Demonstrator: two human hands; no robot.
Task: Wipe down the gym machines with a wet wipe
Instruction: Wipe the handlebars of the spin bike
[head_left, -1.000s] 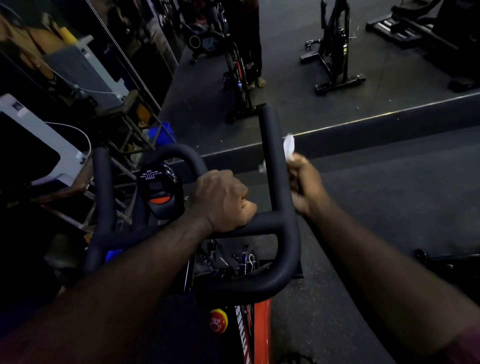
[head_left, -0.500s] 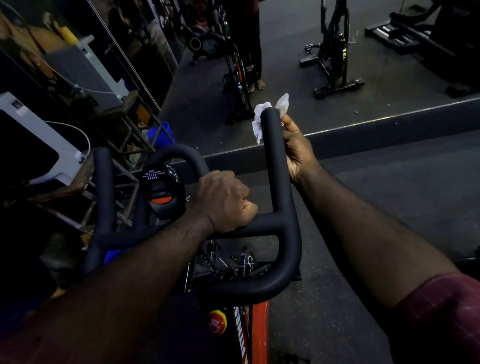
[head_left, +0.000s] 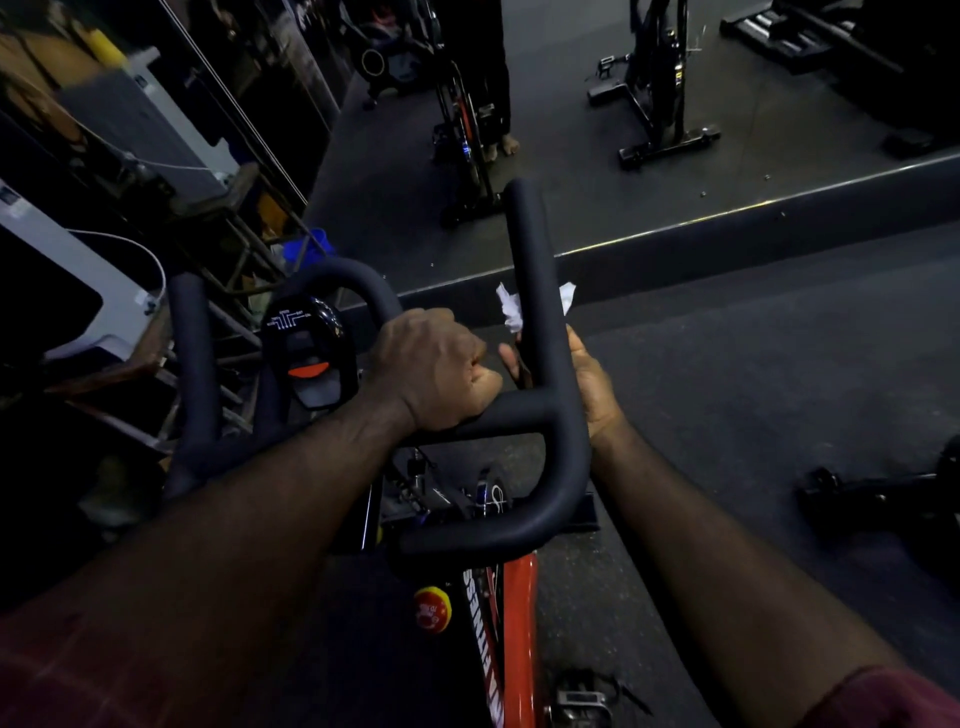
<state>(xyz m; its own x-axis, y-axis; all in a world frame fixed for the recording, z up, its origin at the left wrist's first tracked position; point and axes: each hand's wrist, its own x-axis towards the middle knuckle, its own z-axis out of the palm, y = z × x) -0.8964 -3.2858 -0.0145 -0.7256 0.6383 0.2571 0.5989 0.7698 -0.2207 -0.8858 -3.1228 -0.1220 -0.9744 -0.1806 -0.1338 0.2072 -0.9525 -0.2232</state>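
**Wipe wrapped on the right handlebar prong**

I take the black handlebar (head_left: 563, 467) of the spin bike as my landmark. To its far left, beyond the outer left prong (head_left: 192, 374), a white machine casing (head_left: 78, 291) sits in shadow with a white cable (head_left: 140, 249) looping across it. Just inside that prong, in the middle of the bars, the small black console (head_left: 311, 353) shows an orange button on its face.

Right of the console, my left hand (head_left: 436, 369) is closed in a fist over the handlebar's crossbar, knuckles up, clamped on the bar itself and holding nothing else.

Further right, the long right prong (head_left: 530, 270) points away from me. My right hand (head_left: 592, 384) is curled around it from the outer side, just above where the crossbar meets it; my fingertips (head_left: 511, 361) show on the inner side, close beside my left fist. That hand is clamped on the wet wipe (head_left: 511, 312), pressing it against the prong. The wipe's crumpled white ends stick out on both sides of the tube, just above my hand.

Below the handlebar, the red frame (head_left: 519, 623) runs down toward me, with a round red and yellow knob (head_left: 432, 616) on its left.

Beyond the prong's tip, a mirror reflects another dark bike (head_left: 660, 93).
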